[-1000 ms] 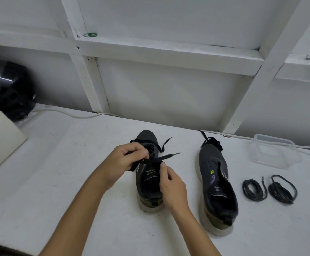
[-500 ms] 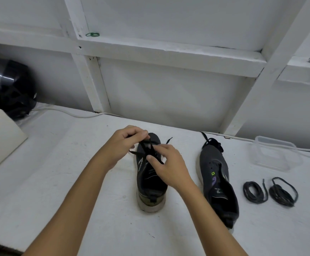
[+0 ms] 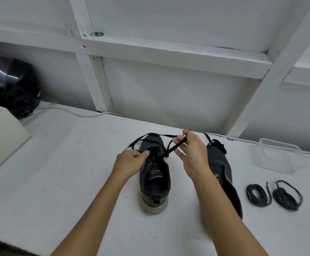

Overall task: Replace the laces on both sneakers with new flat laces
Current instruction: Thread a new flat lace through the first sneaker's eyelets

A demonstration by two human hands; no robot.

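Above the left sneaker (image 3: 154,174) toe, right hand (image 3: 191,154) pinches lace (image 3: 170,149) — run slants down-left to eyelets, left hand (image 3: 130,161) gripping there.

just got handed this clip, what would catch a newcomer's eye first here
At centre, the right hand pinches a flat black lace pulled up from the dark grey sneaker, which the left hand grips at the eyelets. Two coiled black laces lie at right on the white table.

Matt knit-cloth sneaker (image 3: 155,174) with rubbery sole, flat woven lace (image 3: 170,149), matt painted table (image 3: 61,182), clear plastic box (image 3: 281,156).
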